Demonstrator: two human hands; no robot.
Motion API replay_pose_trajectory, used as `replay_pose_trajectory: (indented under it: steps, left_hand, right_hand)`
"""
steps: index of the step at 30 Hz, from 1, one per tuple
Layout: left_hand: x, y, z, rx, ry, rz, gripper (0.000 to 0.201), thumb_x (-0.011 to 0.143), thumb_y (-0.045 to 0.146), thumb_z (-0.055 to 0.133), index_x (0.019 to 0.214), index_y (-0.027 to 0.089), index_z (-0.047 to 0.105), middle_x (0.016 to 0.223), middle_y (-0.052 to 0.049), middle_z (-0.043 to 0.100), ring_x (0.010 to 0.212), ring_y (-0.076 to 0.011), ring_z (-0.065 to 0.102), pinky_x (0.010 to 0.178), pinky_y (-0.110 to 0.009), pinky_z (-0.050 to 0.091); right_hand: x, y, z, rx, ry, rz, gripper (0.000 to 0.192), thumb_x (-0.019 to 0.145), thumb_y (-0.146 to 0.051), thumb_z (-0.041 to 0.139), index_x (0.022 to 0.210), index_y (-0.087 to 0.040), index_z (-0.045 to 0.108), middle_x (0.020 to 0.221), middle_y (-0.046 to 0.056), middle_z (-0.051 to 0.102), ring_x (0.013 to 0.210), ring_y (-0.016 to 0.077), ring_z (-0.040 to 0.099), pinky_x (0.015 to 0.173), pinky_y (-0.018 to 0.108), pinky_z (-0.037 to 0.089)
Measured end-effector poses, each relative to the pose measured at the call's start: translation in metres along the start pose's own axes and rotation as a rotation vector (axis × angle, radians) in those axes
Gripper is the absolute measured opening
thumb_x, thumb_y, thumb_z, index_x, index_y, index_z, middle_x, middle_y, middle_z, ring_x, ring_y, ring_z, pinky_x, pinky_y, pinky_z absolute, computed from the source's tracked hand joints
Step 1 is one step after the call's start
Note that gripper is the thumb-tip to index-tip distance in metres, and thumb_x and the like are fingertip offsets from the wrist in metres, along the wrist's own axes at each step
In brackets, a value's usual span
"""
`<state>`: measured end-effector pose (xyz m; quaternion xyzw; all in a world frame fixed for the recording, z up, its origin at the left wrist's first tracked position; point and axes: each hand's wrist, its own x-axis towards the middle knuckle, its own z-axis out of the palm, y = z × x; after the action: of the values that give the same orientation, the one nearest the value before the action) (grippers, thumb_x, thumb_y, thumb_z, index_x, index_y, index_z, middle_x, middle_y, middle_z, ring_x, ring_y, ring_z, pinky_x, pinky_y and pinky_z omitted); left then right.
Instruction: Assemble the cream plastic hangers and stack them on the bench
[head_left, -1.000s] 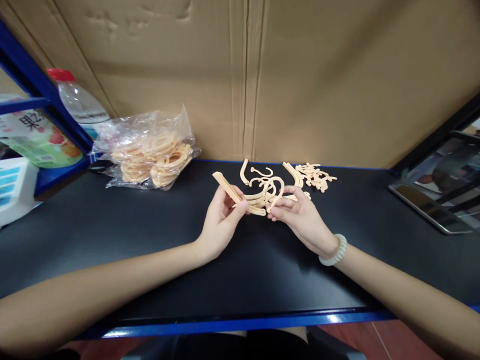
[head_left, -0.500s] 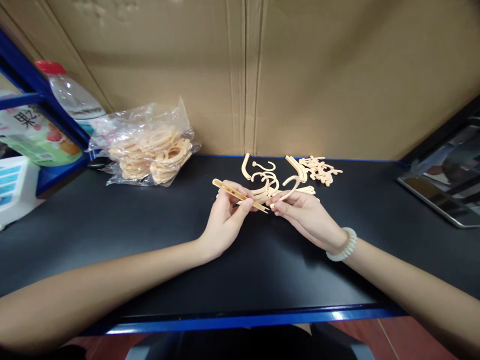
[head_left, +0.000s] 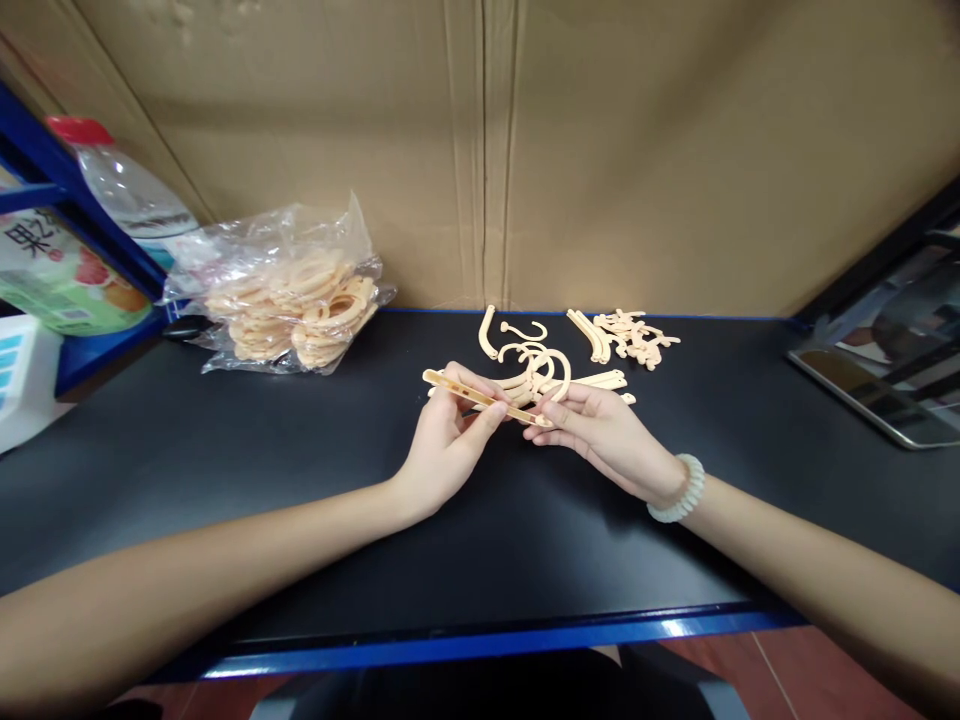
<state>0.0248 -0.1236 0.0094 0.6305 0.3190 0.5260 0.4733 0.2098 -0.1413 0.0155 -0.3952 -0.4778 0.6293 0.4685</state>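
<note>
Between the thumb and fingers of my left hand (head_left: 454, 435) is a slim beige plastic hanger arm (head_left: 465, 388), slotted along its length and slanting down to the right. My right hand (head_left: 592, 430) pinches a curved beige plastic hook (head_left: 562, 372). The hook's lower end meets the right tip of the arm; whether it sits inside the slot is hard to make out. Behind both hands lies a loose pile of hooks (head_left: 531, 366) and arms (head_left: 604, 380), partly hidden by my fingers.
A clear bag of beige plastic parts (head_left: 292, 300) stands at the back left, near a red-capped bottle (head_left: 135, 185). Small beige pieces (head_left: 641, 340) lie at the back right. A cardboard wall (head_left: 637, 160) closes the rear; a framed glossy panel (head_left: 892, 350) stands right.
My right hand has moved slightly left and turned the hook more upright. The hook's end, apart from the arm's tip before, is now against it. The view has shifted a little.
</note>
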Motion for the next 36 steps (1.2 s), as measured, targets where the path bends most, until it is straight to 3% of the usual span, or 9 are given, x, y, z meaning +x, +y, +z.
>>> replay_pose_trajectory:
  steps: [16, 26, 32, 36]
  left_hand:
    - [0.003, -0.003, 0.002, -0.051, -0.042, -0.079, 0.019, 0.074, 0.028, 0.073, 0.080, 0.017, 0.059, 0.083, 0.000, 0.055, 0.073, -0.0169, 0.063, 0.066, -0.032, 0.057]
    - [0.006, -0.003, 0.001, -0.108, 0.022, -0.173, 0.027, 0.074, 0.030, 0.073, 0.084, 0.017, 0.051, 0.080, 0.001, 0.061, 0.066, -0.0135, 0.064, 0.065, -0.030, 0.057]
    - [0.000, 0.000, 0.008, -0.165, -0.098, -0.173, 0.038, 0.072, 0.022, 0.075, 0.097, 0.021, 0.046, 0.078, 0.002, 0.065, 0.073, -0.0155, 0.067, 0.074, -0.033, 0.055]
    - [0.000, 0.003, 0.009, -0.237, -0.111, -0.251, 0.025, 0.071, 0.021, 0.076, 0.083, 0.016, 0.056, 0.078, 0.000, 0.067, 0.075, -0.0155, 0.066, 0.076, -0.031, 0.054]
  right_hand:
    - [0.003, 0.008, 0.004, -0.238, 0.130, -0.191, 0.029, 0.076, -0.044, 0.069, 0.077, -0.019, 0.056, 0.067, -0.001, 0.061, 0.058, 0.0134, 0.060, 0.059, 0.028, 0.053]
    - [0.003, 0.005, 0.009, -0.289, 0.161, -0.261, 0.028, 0.071, -0.043, 0.074, 0.070, -0.019, 0.061, 0.070, 0.000, 0.059, 0.056, 0.0111, 0.051, 0.051, 0.025, 0.046]
    - [0.000, 0.002, 0.015, -0.158, 0.065, -0.187, 0.027, 0.071, -0.042, 0.075, 0.074, -0.018, 0.063, 0.068, -0.001, 0.060, 0.053, 0.0107, 0.053, 0.051, 0.027, 0.049]
    - [0.003, -0.006, 0.009, -0.130, 0.010, -0.173, 0.027, 0.073, -0.039, 0.074, 0.087, -0.018, 0.065, 0.069, 0.000, 0.062, 0.060, 0.0127, 0.058, 0.059, 0.028, 0.053]
